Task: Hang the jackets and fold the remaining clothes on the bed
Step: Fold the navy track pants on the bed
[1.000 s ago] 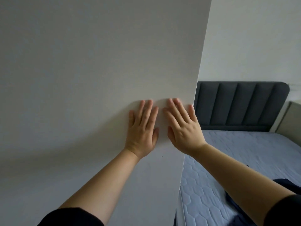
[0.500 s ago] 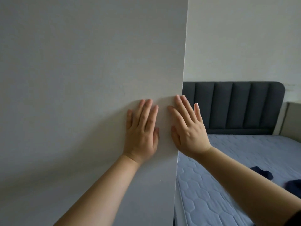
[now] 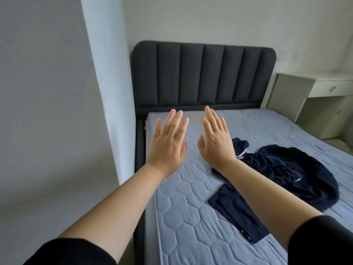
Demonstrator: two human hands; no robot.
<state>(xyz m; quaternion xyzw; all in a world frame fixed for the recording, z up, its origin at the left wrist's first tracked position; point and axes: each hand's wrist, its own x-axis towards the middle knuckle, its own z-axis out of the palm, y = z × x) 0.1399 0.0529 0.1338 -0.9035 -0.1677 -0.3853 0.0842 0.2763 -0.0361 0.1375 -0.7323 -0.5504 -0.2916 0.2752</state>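
Left hand (image 3: 168, 148) & right hand (image 3: 215, 144) are hovering mid-frame, fingers (image 3: 172, 122) spread wide, holding nothing. Crumpled dark navy clothes (image 3: 286, 169) are lying centre-right on the pale blue quilted bed (image 3: 191, 217). Risk: pieces look tangled, so grabbing one is probably dragging another w/ it.

Bed (image 3: 152, 222) with a bare blue-grey mattress (image 3: 183, 226) quilted in hexagons, and a dark grey padded headboard (image 3: 202, 73) with vertical channels at the far end. Right of middle on the mattress lies a crumpled navy garment (image 3: 298, 169) with a small white mark, and touching it on the near side is a flat navy piece (image 3: 235, 213) with small snaps along one edge. A white cord (image 3: 241, 155) shows at the heap's far end; garment types can't be told.
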